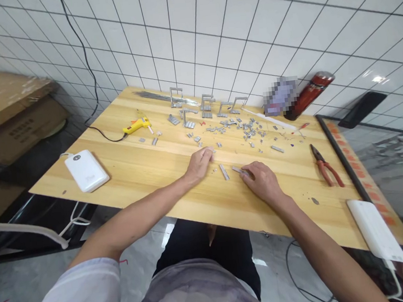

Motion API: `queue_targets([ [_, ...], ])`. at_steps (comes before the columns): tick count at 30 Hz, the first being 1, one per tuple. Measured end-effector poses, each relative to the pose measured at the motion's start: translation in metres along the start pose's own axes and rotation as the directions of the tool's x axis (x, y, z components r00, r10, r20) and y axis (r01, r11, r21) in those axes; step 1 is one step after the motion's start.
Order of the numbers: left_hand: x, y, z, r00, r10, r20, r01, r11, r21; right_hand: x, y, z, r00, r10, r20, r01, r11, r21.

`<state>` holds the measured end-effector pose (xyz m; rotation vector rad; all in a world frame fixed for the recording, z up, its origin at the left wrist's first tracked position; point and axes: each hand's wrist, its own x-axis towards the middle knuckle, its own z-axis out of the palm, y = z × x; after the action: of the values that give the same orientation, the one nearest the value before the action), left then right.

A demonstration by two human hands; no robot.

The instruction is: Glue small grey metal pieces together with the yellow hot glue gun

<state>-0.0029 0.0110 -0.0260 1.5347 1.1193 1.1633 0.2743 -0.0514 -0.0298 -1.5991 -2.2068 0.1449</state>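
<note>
My left hand point(200, 164) rests on the wooden table with its fingers curled closed. A tiny pale bit shows at its fingertips, too small to name. To its right, my right hand point(262, 179) pinches one end of a short grey strip point(238, 169) lying low over the wood. Between both hands lies a second grey strip point(224, 172), with tiny crumbs beside it. Beyond them spreads a scatter of small grey pieces point(249, 129). Several small grey frames with upright arches, one of them an arched frame point(207, 106), stand farther back.
A yellow glue gun point(137, 125) and a white power bank point(87, 170) lie on the left. Thin grey rods point(162, 97) lie at the back. On the right are red-handled pliers point(325, 166), a red flask point(311, 95) and a white device point(375, 229). A tiled wall point(190, 41) borders the table.
</note>
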Motion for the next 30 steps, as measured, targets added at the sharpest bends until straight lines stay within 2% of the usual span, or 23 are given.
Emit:
queue_targets([
  [7, 0.001, -0.002, 0.001, 0.999, -0.027, 0.021, 0.026, 0.999, 0.019, 0.016, 0.003, 0.001, 0.996, -0.083, 0.019, 0.083, 0.997, 0.005],
  [10, 0.001, -0.002, 0.0, 0.999, -0.039, 0.029, 0.038, 0.999, 0.035, 0.02, 0.007, 0.007, 0.988, -0.151, -0.037, 0.151, 0.989, -0.008],
  [13, 0.0, -0.001, 0.0, 0.998, -0.049, 0.026, 0.048, 0.998, 0.028, 0.02, 0.011, 0.013, 0.967, -0.212, -0.141, 0.214, 0.977, -0.001],
  [16, 0.0, 0.001, -0.001, 0.999, -0.052, 0.008, 0.052, 0.999, 0.002, 0.017, 0.015, 0.016, 0.944, -0.232, -0.235, 0.242, 0.97, 0.014],
  [19, -0.001, 0.004, -0.002, 0.998, -0.045, -0.039, 0.043, 0.998, -0.036, 0.014, 0.015, 0.014, 0.935, -0.241, -0.259, 0.258, 0.965, 0.034],
  [22, -0.003, 0.007, -0.004, 0.996, -0.032, -0.079, 0.026, 0.997, -0.075, 0.012, 0.01, 0.009, 0.945, -0.21, -0.25, 0.243, 0.964, 0.106],
  [26, -0.009, 0.011, -0.005, 0.995, -0.033, -0.09, 0.025, 0.995, -0.099, 0.008, 0.004, 0.005, 0.968, -0.104, -0.23, 0.159, 0.959, 0.234],
  [30, -0.018, 0.016, -0.005, 0.998, -0.03, -0.047, 0.029, 0.999, -0.019, 0.0, 0.005, 0.005, 0.984, 0.014, -0.176, 0.04, 0.953, 0.299],
])
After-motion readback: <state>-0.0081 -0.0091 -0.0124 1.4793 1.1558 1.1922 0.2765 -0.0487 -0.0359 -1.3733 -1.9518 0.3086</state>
